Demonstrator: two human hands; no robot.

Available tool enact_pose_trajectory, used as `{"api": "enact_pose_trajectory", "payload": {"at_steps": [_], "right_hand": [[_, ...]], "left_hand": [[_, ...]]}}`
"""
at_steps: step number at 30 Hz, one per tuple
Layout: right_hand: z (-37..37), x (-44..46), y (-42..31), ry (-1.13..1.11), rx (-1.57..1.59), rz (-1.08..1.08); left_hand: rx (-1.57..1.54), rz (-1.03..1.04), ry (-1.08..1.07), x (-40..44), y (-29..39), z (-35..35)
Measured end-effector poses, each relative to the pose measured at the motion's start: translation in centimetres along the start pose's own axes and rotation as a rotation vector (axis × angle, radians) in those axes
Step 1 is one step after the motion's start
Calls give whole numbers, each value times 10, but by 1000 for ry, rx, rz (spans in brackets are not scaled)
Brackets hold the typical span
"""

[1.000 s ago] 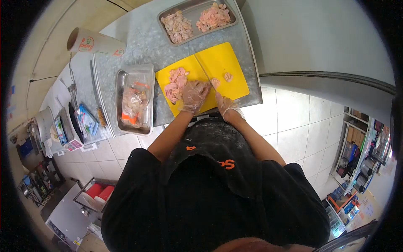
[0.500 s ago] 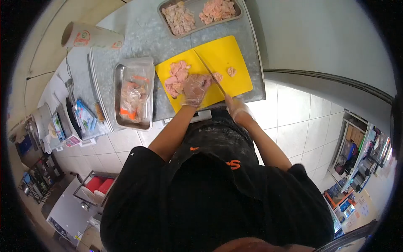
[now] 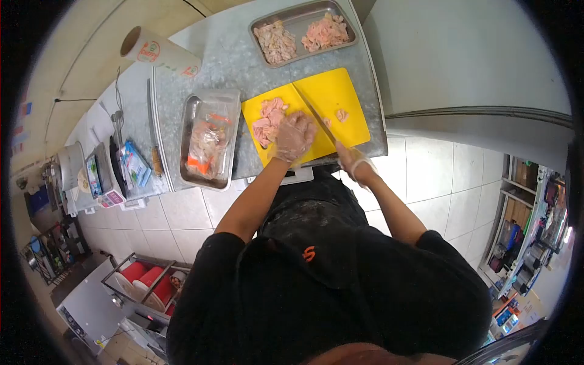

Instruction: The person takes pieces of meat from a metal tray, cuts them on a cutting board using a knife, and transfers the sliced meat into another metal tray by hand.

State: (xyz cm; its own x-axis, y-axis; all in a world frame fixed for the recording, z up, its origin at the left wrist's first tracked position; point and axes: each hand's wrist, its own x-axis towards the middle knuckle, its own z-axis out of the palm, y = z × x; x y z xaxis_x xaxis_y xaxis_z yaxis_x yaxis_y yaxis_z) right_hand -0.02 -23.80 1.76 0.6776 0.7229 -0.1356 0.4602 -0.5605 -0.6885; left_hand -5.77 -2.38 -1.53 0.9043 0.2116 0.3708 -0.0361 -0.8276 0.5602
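My right hand (image 3: 353,164), in a clear plastic glove, is wrapped round the handle of a long knife (image 3: 312,111). The blade lies slanted across the yellow cutting board (image 3: 350,88). My left hand (image 3: 296,137), also gloved, is closed with curled fingers just left of the blade, over raw meat that its fingers mostly hide. Beside it, at the board's left, lies a pile of pale pink raw meat (image 3: 266,125), which looks like chicken. Right of the blade sit a small cut piece (image 3: 342,115) and another bit close to the steel.
Behind the board, a metal tray (image 3: 302,59) holds two heaps of cut meat. Left of it stands a steel pan (image 3: 224,167) with a plastic-wrapped packet (image 3: 207,146). Farther left are a paper roll (image 3: 161,53) and a second long knife (image 3: 152,121). A wall (image 3: 462,55) borders the right.
The whole view has shifted slightly with my head. My left hand has turned more palm-down over the meat. The knife still slants across the board in my right hand.
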Motion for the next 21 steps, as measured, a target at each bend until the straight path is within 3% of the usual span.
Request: {"api": "enact_pose_trajectory", "payload": {"at_steps": [2, 3, 4, 5, 9, 11, 14, 16, 18, 21], "right_hand": [[-36, -5, -11, -330, 79, 453], [-20, 2, 8, -202, -126, 326], [-17, 5, 31, -160, -100, 408], [-39, 21, 4, -113, -75, 485], [-34, 69, -1, 76, -127, 402], [-13, 85, 15, 205, -200, 262], [-3, 94, 23, 234, -176, 124], [1, 97, 19, 180, -203, 183], [12, 97, 16, 128, -244, 281], [19, 91, 7, 145, -301, 287]], "left_hand": [[-27, -71, -34, -2, 15, -12], [-58, -136, -79, -5, 24, -17], [-60, -145, -72, -9, 23, -12], [-175, -192, -163, -12, 18, -1], [-335, -393, -340, -5, 28, -2], [-256, -330, -273, 1, 30, 0], [-186, -212, -175, 12, 38, 7], [-199, -144, -127, 25, 36, 16], [-335, -327, -244, 23, 18, 50], [-404, -355, -334, 28, 1, 54]]}}
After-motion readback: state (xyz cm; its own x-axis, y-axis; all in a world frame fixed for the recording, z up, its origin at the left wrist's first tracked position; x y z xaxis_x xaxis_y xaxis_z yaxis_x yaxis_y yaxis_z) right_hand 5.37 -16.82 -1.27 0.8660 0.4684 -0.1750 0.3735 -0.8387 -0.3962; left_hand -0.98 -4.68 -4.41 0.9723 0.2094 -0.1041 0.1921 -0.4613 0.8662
